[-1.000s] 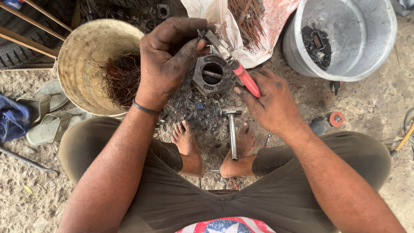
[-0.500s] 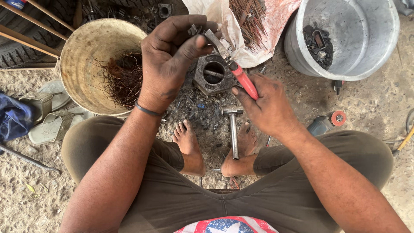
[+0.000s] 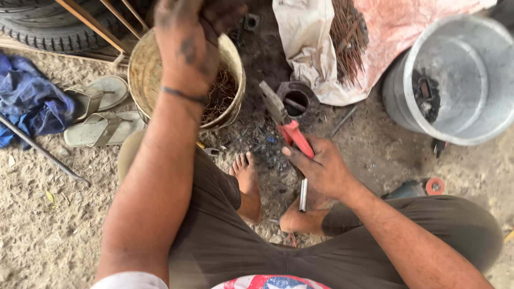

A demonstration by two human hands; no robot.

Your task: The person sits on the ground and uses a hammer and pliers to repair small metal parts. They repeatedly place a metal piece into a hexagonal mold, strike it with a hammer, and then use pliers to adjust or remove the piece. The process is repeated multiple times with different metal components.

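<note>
My right hand [image 3: 321,168] grips red-handled pliers [image 3: 286,126], whose jaws point up and left beside a dark round metal housing [image 3: 299,99] lying on the blackened ground. A hammer [image 3: 303,194] lies under that hand, between my bare feet. My left hand [image 3: 187,37] is raised over a tan bucket [image 3: 140,69] that holds a tangle of reddish copper wire [image 3: 222,96]. Its dirty fingers are curled at the top edge of the view, and whether they hold anything is hidden.
A grey metal tub [image 3: 460,75] with dark scrap stands at right. A white and pink sack [image 3: 310,48] holds rusty wires. Sandals [image 3: 101,112], a blue cloth [image 3: 32,104], a tyre [image 3: 53,27], a thin rod [image 3: 43,152] and a red roll [image 3: 434,185] lie around.
My left hand let go of the metal housing, which now lies on the ground, and moved left and up over the bucket. My right hand stays shut on the pliers.
</note>
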